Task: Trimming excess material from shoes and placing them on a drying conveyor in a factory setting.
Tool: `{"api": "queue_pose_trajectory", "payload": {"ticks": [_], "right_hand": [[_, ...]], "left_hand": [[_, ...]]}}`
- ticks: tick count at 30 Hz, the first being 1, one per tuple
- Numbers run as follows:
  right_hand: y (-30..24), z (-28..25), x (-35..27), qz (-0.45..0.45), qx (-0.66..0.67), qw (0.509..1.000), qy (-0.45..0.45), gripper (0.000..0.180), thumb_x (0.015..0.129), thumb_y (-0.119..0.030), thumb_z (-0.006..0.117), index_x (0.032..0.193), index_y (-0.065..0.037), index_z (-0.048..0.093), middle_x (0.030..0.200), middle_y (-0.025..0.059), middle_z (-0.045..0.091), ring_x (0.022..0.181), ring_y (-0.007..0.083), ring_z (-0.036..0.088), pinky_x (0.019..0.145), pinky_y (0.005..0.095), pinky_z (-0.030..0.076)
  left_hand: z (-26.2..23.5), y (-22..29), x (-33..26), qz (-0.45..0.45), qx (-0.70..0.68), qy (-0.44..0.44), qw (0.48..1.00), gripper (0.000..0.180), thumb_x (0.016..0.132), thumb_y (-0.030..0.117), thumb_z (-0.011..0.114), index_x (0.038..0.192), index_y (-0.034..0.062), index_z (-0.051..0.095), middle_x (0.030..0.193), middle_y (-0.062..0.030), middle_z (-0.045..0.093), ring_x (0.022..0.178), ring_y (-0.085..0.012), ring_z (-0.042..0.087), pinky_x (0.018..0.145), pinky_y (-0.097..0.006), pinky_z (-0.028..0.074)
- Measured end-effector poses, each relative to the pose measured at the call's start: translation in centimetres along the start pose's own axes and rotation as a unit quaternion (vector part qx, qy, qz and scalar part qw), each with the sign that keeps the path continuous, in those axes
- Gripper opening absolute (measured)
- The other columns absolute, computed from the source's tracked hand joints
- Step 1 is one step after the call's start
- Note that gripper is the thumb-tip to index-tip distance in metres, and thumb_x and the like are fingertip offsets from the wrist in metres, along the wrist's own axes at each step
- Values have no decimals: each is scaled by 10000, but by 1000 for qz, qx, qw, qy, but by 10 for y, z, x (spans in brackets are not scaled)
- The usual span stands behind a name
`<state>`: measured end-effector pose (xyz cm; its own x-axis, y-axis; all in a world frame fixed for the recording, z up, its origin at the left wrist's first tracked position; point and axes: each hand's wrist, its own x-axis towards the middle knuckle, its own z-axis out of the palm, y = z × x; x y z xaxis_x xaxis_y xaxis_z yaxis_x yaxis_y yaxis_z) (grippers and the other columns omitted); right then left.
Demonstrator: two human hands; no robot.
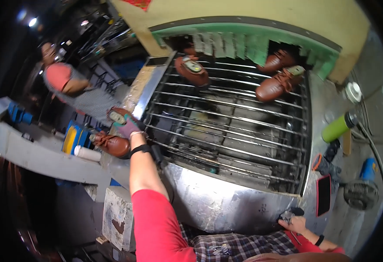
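Observation:
My left hand (pixel 128 127), in a purple and green glove with a black wrist strap, reaches to the left edge of a metal rod conveyor (pixel 226 126) and grips a brown shoe (pixel 116 115). A second brown laced shoe (pixel 111 144) lies just below it on the ledge. My right hand (pixel 294 224) rests on the machine's shiny front corner, with its fingers at a small dark object (pixel 289 214); how it is held is unclear. Farther up the rods lie one brown shoe (pixel 192 70) at the centre and two brown shoes (pixel 279 85) at the right.
Green flaps (pixel 252 46) hang over the tunnel mouth at the far end. Another person (pixel 71 87) in a striped apron stands at the left. A green bottle (pixel 338 127), a white lid (pixel 353 91), a dark flat pad (pixel 323 195) and a small fan (pixel 360 193) sit at the right.

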<state>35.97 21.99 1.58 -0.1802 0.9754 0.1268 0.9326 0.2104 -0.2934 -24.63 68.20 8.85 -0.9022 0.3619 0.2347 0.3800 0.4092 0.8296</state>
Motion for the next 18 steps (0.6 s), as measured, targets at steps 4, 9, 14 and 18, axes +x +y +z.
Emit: {"api": "queue_pose_trajectory", "payload": {"ticks": [4,9,14,18], "right_hand": [[-17,-19,28,-28,32,999,13,519,724,-524,784,509,-101,573,435,79,475,375,264,517,391,357,414],[-3,-46,25,-151,26,988,-29,457,701,-436,759,1134,-313,680,636,-12,477,529,160,525,429,319,410],[-6,-53,29,-166,88,978,-93,623,737,-431,740,1327,-328,568,676,5,504,562,189,545,451,343,425],[-2,-41,26,-163,122,969,-143,567,812,-471,696,1346,-368,537,680,37,552,553,222,575,444,359,436]], "left_hand": [[-14,7,-36,101,54,13,993,812,814,393,722,1430,-10,381,1421,-282,430,1322,-429,399,1105,-471,331],[10,76,-201,502,-19,-172,847,794,851,453,701,1422,-8,396,1450,-257,400,1325,-397,408,1128,-447,308],[49,143,-326,554,-21,-405,727,892,779,505,732,1404,-40,404,1423,-272,424,1333,-410,398,1127,-441,314],[89,179,-379,590,51,-417,690,1029,740,637,669,1430,-57,349,1461,-262,383,1374,-396,350,1148,-467,269]]}}
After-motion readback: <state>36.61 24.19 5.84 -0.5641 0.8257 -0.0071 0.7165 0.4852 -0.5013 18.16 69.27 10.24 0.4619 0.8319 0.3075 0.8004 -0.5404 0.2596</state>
